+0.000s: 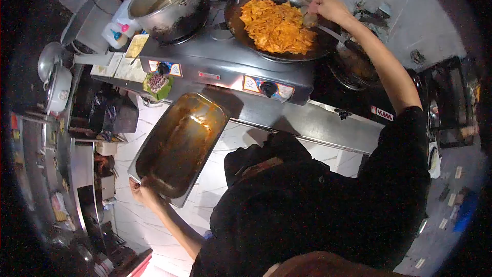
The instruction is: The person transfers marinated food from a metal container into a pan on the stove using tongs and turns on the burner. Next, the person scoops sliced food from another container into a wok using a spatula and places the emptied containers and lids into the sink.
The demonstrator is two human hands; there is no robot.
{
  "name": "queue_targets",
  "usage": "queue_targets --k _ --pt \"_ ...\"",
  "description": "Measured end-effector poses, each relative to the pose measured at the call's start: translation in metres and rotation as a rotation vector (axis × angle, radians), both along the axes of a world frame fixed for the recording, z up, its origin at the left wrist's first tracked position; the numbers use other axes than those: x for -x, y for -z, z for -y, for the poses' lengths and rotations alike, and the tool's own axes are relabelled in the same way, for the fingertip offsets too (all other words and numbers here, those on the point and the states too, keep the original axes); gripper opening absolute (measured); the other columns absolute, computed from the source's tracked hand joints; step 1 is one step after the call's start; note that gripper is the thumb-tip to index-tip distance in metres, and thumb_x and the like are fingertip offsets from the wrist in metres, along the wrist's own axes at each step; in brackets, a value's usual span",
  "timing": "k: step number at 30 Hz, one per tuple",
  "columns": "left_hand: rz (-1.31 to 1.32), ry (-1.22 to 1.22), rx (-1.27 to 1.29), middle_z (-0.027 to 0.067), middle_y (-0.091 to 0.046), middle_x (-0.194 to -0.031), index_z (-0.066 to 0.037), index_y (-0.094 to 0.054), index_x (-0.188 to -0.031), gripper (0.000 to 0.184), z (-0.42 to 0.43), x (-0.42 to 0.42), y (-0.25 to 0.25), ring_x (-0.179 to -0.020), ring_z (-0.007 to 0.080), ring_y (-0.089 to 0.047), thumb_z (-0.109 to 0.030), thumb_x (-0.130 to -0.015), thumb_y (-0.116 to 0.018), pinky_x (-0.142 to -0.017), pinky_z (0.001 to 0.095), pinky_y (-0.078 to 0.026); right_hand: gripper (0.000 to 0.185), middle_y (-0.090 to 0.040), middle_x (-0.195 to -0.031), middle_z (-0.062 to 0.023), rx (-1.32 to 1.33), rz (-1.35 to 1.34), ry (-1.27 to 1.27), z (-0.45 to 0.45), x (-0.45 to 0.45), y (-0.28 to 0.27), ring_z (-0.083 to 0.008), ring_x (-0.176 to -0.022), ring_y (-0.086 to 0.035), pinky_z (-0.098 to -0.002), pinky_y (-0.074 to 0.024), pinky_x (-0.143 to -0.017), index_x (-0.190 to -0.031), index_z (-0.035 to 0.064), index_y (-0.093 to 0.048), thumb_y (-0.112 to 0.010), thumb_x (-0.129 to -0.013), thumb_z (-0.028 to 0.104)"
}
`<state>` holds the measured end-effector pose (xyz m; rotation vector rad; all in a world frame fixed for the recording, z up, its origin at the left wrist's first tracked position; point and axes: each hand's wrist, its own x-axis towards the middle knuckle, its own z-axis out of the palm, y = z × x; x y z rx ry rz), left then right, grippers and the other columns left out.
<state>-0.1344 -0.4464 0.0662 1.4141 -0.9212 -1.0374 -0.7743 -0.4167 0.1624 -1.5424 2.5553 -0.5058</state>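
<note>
My left hand [146, 192] grips the near corner of a deep rectangular metal food pan [177, 149]. The pan is tilted, smeared inside with orange sauce, in front of the stove. Over the right side of a dark wok [236, 25], my right hand [329, 8] is closed with its fingertips pinched together; what they hold, if anything, I cannot make out. Just below those fingers a metal utensil [330, 33] rests in the wok, its shaft slanting to the right. Orange, sauce-coated food [277, 25] in flat pieces fills much of the wok.
A large metal pot [166, 7] stands on the left burner of the gas stove [210, 64]. Further left are white bottles [119, 28] and a green bowl-like item [157, 86] with chopped contents. A lidded pot [59, 87] sits at the far left. Another dark pan [353, 64] lies right of the wok.
</note>
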Motion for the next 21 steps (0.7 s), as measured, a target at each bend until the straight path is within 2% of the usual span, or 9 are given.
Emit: queue_targets --k 6,7,11,14,16,18,19,20,21 --pt "0.121 -0.095 -0.031 0.0024 -0.051 -0.060 -0.004 -0.054 -0.085 0.018 -0.003 0.025 -0.018 -0.044 0.0115 -0.045 0.003 -0.071 -0.046 -0.038 0.0244 -0.033 0.029 -0.063 -0.069 -0.0172 -0.152 -0.225 -0.199 0.024 -0.037 -0.032 -0.0302 -0.064 -0.062 -0.0400 -0.0478 -0.060 -0.080 0.0008 -0.066 -0.062 -0.074 0.029" --pt "0.132 -0.098 -0.176 0.0011 -0.052 -0.061 -0.004 -0.055 -0.080 0.014 -0.004 0.021 -0.024 -0.047 0.0096 -0.045 0.002 -0.070 -0.048 -0.042 0.0241 -0.036 0.024 -0.064 -0.068 -0.0146 -0.181 -0.146 -0.195 0.029 -0.080 -0.055 -0.0248 -0.064 -0.062 -0.0363 -0.0473 -0.060 -0.078 0.0011 -0.066 -0.064 -0.073 0.025" --pt "0.047 -0.145 0.008 -0.0016 -0.053 -0.062 -0.005 -0.055 -0.070 0.012 0.017 0.010 0.001 -0.055 0.0060 -0.044 0.005 -0.064 -0.052 -0.049 0.0227 -0.037 0.019 -0.061 -0.064 -0.0089 -0.257 0.107 -0.607 0.082 -0.188 -0.068 -0.0122 -0.063 -0.056 -0.0310 -0.0443 -0.060 -0.072 -0.0013 -0.063 -0.065 -0.070 0.018" --pt "-0.023 -0.152 0.079 -0.0034 -0.050 -0.060 -0.006 -0.051 -0.067 0.013 0.015 0.003 0.025 -0.053 0.0054 -0.040 0.007 -0.062 -0.051 -0.049 0.0219 -0.035 0.023 -0.057 -0.059 -0.0092 -0.296 0.036 -0.911 0.134 -0.288 -0.052 -0.0122 -0.059 -0.053 -0.0309 -0.0427 -0.056 -0.067 -0.0012 -0.060 -0.063 -0.071 0.021" --pt "-0.033 -0.176 0.083 -0.0039 -0.048 -0.060 -0.006 -0.049 -0.065 0.013 0.010 -0.002 0.035 -0.054 0.0053 -0.038 0.007 -0.062 -0.051 -0.050 0.0215 -0.033 0.026 -0.054 -0.056 -0.0065 0.081 0.113 -1.170 0.190 -0.358 -0.044 -0.0103 -0.056 -0.048 -0.0318 -0.0401 -0.053 -0.068 -0.0016 -0.059 -0.061 -0.075 0.023" --pt "-0.027 -0.211 0.078 -0.0036 -0.047 -0.061 -0.005 -0.048 -0.066 0.013 0.005 -0.004 0.047 -0.055 0.0057 -0.037 0.007 -0.062 -0.050 -0.051 0.0215 -0.032 0.031 -0.056 -0.055 -0.0069 0.328 0.075 -1.096 0.281 -0.439 -0.045 -0.0126 -0.055 -0.051 -0.0339 -0.0402 -0.052 -0.070 0.0010 -0.061 -0.059 -0.080 0.030" --pt "-0.032 -0.242 0.059 -0.0035 -0.046 -0.062 -0.005 -0.047 -0.066 0.013 0.000 0.001 0.044 -0.056 0.0059 -0.037 0.007 -0.062 -0.050 -0.051 0.0216 -0.032 0.030 -0.062 -0.064 -0.0112 0.609 0.158 -1.129 0.316 -0.479 -0.048 -0.0221 -0.059 -0.059 -0.0376 -0.0453 -0.057 -0.078 0.0023 -0.064 -0.058 -0.082 0.032" --pt "-0.058 -0.263 0.066 -0.0037 -0.045 -0.061 -0.006 -0.046 -0.065 0.014 -0.002 0.005 0.035 -0.056 0.0061 -0.037 0.007 -0.061 -0.050 -0.052 0.0218 -0.032 0.023 -0.067 -0.083 -0.0106 0.405 0.296 -1.000 0.337 -0.514 -0.062 -0.0277 -0.080 -0.065 -0.0418 -0.0479 -0.063 -0.078 0.0092 -0.067 -0.057 -0.082 0.029" --pt "-0.059 -0.277 0.056 -0.0037 -0.044 -0.061 -0.006 -0.045 -0.065 0.015 -0.004 0.000 0.042 -0.056 0.0060 -0.037 0.007 -0.061 -0.051 -0.052 0.0218 -0.032 0.023 -0.067 -0.083 -0.0112 0.530 0.188 -0.912 0.350 -0.543 -0.064 -0.0298 -0.080 -0.065 -0.0464 -0.0485 -0.064 -0.081 0.0092 -0.068 -0.060 -0.079 0.031"
